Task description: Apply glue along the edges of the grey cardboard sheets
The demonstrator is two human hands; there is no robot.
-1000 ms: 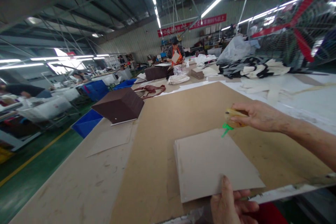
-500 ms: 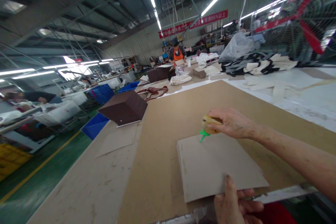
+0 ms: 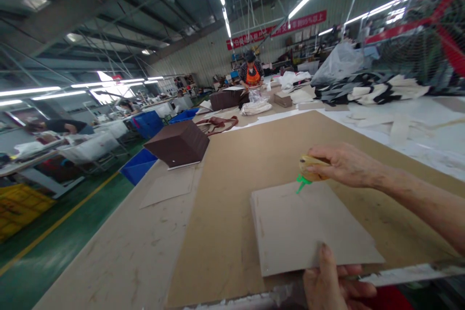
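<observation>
A grey cardboard sheet (image 3: 308,225) lies on a large brown board (image 3: 269,164) at the table's near edge. My left hand (image 3: 332,283) pinches the sheet's near edge, thumb on top and fingers underneath. My right hand (image 3: 343,164) is closed round a yellowish glue bottle (image 3: 308,168) whose green nozzle (image 3: 301,184) points down at the sheet's far edge.
A dark brown box (image 3: 178,144) stands at the left of the table, with a loose grey sheet (image 3: 169,186) before it. Blue bins (image 3: 138,167) sit beside the table. Fabric piles (image 3: 366,89) lie at the far right. A person in an orange apron (image 3: 252,73) works at the far end.
My right hand with the glue bottle moved left over the sheet's far edge, then back a little to the right. My left hand kept its pinch on the near edge.
</observation>
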